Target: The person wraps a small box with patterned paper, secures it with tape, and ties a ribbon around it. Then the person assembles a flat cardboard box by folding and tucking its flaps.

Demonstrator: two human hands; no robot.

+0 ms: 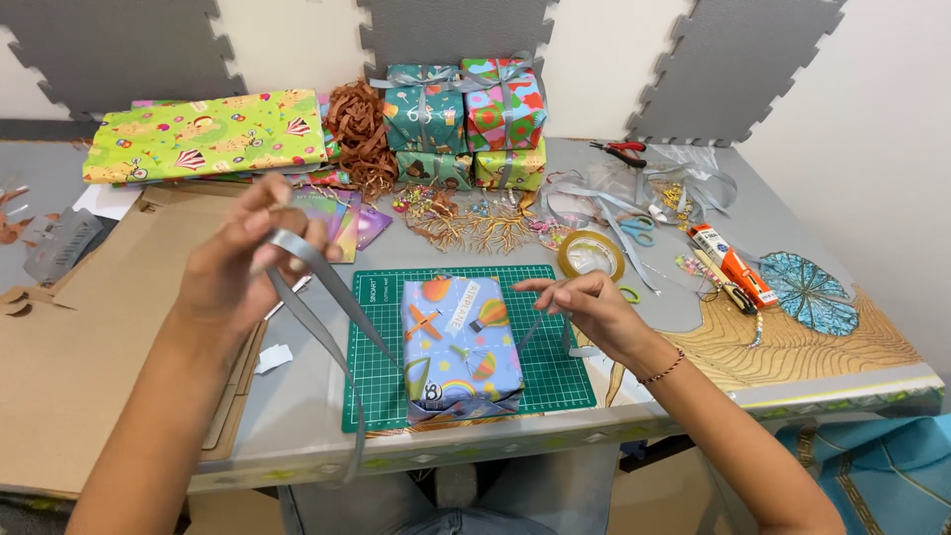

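While both hands pull a grey ribbon, a wrapped box sits on the green cutting mat at the bench's front edge.
Left hand [233, 267] pinches the grey ribbon [332, 297] raised above the bench [297, 406]; the wrapped box [459, 347] lies mid-mat [376, 381]; right hand [594, 307] grips the ribbon's other end just beside the box, tape roll [591, 256] behind it.

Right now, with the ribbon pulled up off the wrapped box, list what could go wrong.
1. The grey ribbon is held taut by the left hand and right hand; it may slide off the blue wrapped box.
2. The box sits near the table edge and could be dragged off.
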